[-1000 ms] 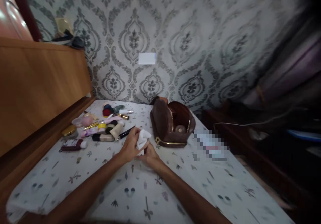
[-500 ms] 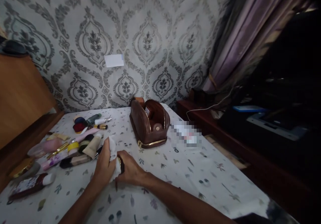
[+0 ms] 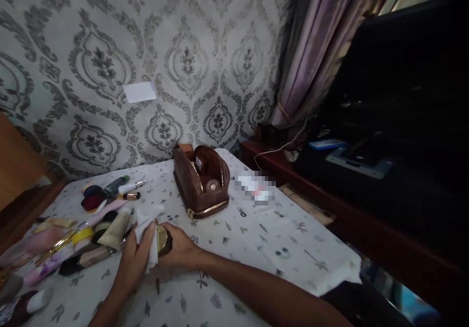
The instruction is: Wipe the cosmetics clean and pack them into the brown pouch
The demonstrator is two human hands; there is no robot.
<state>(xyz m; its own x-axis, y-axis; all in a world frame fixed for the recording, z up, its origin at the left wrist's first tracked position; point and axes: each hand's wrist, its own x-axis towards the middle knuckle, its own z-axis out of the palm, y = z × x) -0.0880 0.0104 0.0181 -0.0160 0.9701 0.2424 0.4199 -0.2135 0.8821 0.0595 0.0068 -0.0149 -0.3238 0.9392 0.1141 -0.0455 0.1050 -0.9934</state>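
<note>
Near the front of the table, my left hand [image 3: 137, 249] is closed on a white wipe [image 3: 149, 222], pressed against a small round container. That round container [image 3: 163, 239], dark with a gold-rimmed end, sits in the grip of my right hand [image 3: 181, 249], its fingers wrapped round the side. Some of its body is hidden by the wipe and fingers. Beyond the hands stands a brown cosmetic bag [image 3: 205, 205], unzipped at the top, with a few items inside. To the left of my left hand lies a beige squeeze tube [image 3: 115, 229] among several cosmetics.
A patterned white cloth [image 3: 256, 258] covers the table. At left lie a green bottle [image 3: 116, 185], a yellow-banded jar [image 3: 82, 236] and a white-capped bottle [image 3: 27, 307]. A blurred-out item [image 3: 254, 188] rests right of the bag. A dark red ledge [image 3: 293, 166] runs along the right.
The view has swung to the right, so everything sits further left. The round container has turned, showing its gold-rimmed end more, and the wipe now spreads above my left hand.
</note>
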